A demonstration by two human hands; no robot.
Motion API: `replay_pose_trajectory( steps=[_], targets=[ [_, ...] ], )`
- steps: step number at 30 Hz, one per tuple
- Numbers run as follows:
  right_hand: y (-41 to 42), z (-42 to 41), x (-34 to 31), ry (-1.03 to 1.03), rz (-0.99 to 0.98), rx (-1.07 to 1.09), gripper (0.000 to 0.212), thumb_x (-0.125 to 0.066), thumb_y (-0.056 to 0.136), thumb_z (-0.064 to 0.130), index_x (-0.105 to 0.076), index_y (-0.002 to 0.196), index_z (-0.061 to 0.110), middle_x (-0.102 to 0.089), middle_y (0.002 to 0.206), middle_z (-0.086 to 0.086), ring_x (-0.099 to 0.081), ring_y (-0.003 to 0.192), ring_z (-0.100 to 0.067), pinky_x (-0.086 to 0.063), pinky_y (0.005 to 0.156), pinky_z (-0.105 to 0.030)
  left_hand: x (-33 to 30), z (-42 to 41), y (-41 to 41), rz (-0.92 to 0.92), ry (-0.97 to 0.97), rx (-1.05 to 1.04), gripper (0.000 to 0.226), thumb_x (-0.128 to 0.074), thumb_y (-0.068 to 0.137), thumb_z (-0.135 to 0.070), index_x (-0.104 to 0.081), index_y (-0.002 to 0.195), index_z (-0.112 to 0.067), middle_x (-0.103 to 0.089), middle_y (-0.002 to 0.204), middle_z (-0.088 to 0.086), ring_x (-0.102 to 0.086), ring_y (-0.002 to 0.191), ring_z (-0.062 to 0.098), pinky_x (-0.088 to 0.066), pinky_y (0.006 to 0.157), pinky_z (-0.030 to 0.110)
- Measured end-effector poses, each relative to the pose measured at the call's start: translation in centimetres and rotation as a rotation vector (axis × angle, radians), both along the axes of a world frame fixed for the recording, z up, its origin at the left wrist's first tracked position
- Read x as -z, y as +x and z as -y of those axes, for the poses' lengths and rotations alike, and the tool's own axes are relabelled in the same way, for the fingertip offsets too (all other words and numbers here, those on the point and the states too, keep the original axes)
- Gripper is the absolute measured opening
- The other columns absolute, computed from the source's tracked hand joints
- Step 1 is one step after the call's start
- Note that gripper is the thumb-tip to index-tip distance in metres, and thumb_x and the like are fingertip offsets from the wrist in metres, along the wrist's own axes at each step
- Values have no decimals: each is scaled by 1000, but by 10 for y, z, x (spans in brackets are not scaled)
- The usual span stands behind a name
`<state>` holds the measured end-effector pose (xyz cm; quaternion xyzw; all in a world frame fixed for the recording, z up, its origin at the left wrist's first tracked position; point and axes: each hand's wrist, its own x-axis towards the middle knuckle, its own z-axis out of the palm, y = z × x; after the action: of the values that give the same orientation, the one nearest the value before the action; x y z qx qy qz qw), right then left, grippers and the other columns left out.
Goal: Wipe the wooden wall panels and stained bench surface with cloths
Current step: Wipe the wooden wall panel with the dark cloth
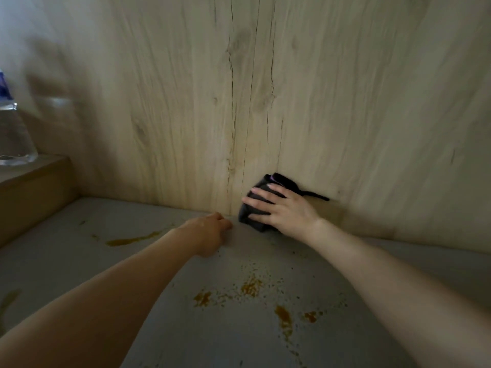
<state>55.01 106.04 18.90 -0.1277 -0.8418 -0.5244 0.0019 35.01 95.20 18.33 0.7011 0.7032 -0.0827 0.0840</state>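
2 bare hands reach over the grey bench surface (79, 261) toward its back edge; right hand (281, 208) lies flat on a dark cloth (259, 192), fingers straight and spread, pressing the cloth against the base of the wooden wall panel (265, 88), just where panel meets bench; cloth is bunched, 1 thin dark strand trailing to the right along the panel; a trace of purple shows at its top fold.

Left hand (210, 232) rests on the bench near the back edge, just left of the cloth, close to it but contact unclear; fingers curled under, knuckles forward; nothing visible in its grip, though the palm side is hidden.

Bench carries several yellow-brown stains; 1 long smear (130, 240) left of the left forearm, toward the left edge; a cluster of blotches and fine specks (251, 286) between the 2 forearms, toward the front edge.

Panel shows pale grain with dark vertical cracks and knots.

Left edge: a raised wooden ledge (34, 181) stands above the bench; 1 clear plastic bottle (13, 128) with a blue label stands upright on it, partly cut off by the frame.
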Motion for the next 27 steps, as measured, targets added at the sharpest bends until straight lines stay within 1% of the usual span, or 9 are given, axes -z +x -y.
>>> replay_pose_trajectory(
  steps=[3,6,10,14,17,19,21,23,27],
  targets=[
    [-15,3,3,-41,0,21,51,-30,79,21,-72,104,36,-59,131,3,-54,123,-24,-23,107,-41,-5,-3,2,-10,-36,4,49,-38,101,-22,-26,148,-24,-30,148,5,-37,133,26,-32,109,38],
    [28,3,-3,-118,1,85,51,-32,79,17,-71,108,34,-59,130,0,-52,125,-27,-22,107,-42,-9,-5,0,-11,-32,10,49,-38,101,-23,-27,149,-24,-32,148,6,-36,134,26,-31,110,36],
    [75,2,-4,-130,-26,142,51,-35,81,15,-68,115,33,-58,131,-2,-47,126,-30,-23,107,-45,-7,-3,-2,0,-11,14,49,-39,100,-19,-30,148,-26,-34,149,5,-37,133,25,-32,110,36],
    [41,7,-2,-97,-49,100,46,-37,82,17,-71,108,33,-61,127,0,-57,118,-29,-26,104,-44,-7,-3,-2,2,-17,25,49,-37,101,-21,-29,148,-26,-34,149,7,-35,134,26,-31,110,36],
    [-1,15,4,-117,-79,88,42,-36,83,22,-74,97,35,-62,125,3,-57,117,-26,-26,105,-42,-8,-3,-2,-2,-18,18,49,-39,101,-23,-29,148,-27,-34,148,7,-35,135,26,-29,110,33],
    [-5,16,6,-146,-95,94,44,-35,83,23,-75,94,36,-63,124,5,-57,118,-25,-31,105,-42,-8,-4,-2,-1,-24,14,48,-38,101,-24,-29,148,-28,-32,150,6,-33,136,26,-27,111,33],
    [16,15,3,-198,-104,110,45,-34,83,22,-73,99,37,-63,125,4,-57,119,-24,-34,105,-42,-8,-3,-1,2,-32,-3,48,-38,101,-24,-29,148,-29,-31,151,5,-32,136,26,-26,113,34],
    [49,12,0,-220,-126,139,45,-36,83,21,-72,105,36,-62,126,2,-54,120,-26,-28,105,-43,-8,-3,-2,3,-38,-5,48,-36,101,-24,-28,148,-29,-31,151,5,-32,136,26,-27,113,37],
    [93,9,1,-209,-155,190,49,-35,78,19,-70,107,35,-62,124,-3,-40,121,-26,-24,100,-44,-10,-1,-2,-3,-57,25,47,-32,102,-25,-26,149,-28,-30,150,6,-33,135,27,-28,112,38]
  ],
)
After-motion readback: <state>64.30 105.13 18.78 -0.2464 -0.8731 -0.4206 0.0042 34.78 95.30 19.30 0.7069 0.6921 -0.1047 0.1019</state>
